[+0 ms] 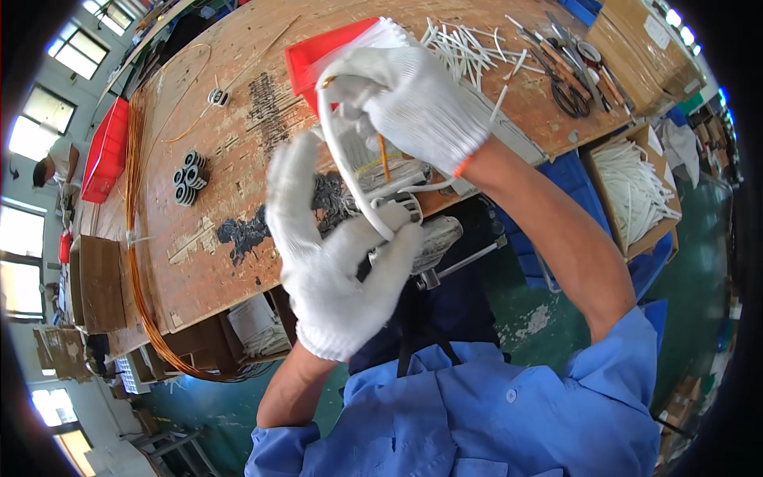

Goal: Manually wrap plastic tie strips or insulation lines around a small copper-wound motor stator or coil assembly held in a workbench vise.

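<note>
Both my hands wear white knitted gloves. My right hand [425, 99], raised above the table's edge, is closed on the upper end of a white flexible tube [339, 151]; a small copper-coloured tip shows beside its fingers. The tube curves down to my left hand [338, 266], which pinches its lower part while other fingers stretch upward. Just behind the left fingertips is a ring-shaped slotted part [411, 205], partly hidden, at a metal clamp [429, 277] on the table's edge. An orange-yellow rod [384, 159] stands behind the tube.
Several small slotted rings [189, 176] sit on the worn wooden table [226, 147]. A red bin [302, 63], loose white tubes [469, 52] and scissors [568, 99] lie farther back. Copper wire [133, 238] hangs over the left edge; a box of white strips [632, 191] stands right.
</note>
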`<action>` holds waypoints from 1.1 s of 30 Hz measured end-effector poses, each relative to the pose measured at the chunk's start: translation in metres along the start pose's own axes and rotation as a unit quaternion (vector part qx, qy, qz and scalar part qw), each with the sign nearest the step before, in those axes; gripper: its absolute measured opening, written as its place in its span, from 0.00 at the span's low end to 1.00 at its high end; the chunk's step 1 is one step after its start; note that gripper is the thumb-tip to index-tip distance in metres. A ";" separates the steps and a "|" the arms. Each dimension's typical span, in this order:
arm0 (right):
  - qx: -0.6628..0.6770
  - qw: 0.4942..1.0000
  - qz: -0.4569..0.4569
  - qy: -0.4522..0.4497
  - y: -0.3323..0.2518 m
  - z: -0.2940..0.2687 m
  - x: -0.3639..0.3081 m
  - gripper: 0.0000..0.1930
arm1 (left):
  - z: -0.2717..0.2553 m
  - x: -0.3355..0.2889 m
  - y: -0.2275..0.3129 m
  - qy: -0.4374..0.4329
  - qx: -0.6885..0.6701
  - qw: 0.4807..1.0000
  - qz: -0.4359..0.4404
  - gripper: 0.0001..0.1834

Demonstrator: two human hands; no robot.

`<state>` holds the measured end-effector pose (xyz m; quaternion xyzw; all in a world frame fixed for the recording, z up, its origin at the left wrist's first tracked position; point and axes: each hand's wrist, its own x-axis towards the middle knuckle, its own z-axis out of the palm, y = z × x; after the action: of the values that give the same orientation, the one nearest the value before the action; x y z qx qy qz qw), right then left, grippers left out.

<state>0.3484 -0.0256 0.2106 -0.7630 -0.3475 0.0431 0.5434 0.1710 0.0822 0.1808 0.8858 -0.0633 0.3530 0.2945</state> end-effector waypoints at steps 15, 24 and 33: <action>-0.230 0.928 -0.271 0.111 0.042 0.006 -0.157 0.15 | 0.027 0.035 -0.028 -0.102 -0.400 0.860 -0.298 0.18; -0.256 0.940 -0.225 0.002 -0.001 0.026 -0.207 0.15 | 0.030 -0.006 -0.033 -0.108 -0.332 0.918 -0.188 0.23; -0.144 0.909 -0.387 0.059 0.031 0.032 -0.168 0.19 | 0.054 -0.025 -0.030 -0.062 -0.339 0.916 -0.208 0.26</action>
<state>0.2224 -0.1018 0.1191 -0.6399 -0.5851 -0.2662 0.4211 0.1938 0.0736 0.1185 0.7463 -0.0118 0.1857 0.6391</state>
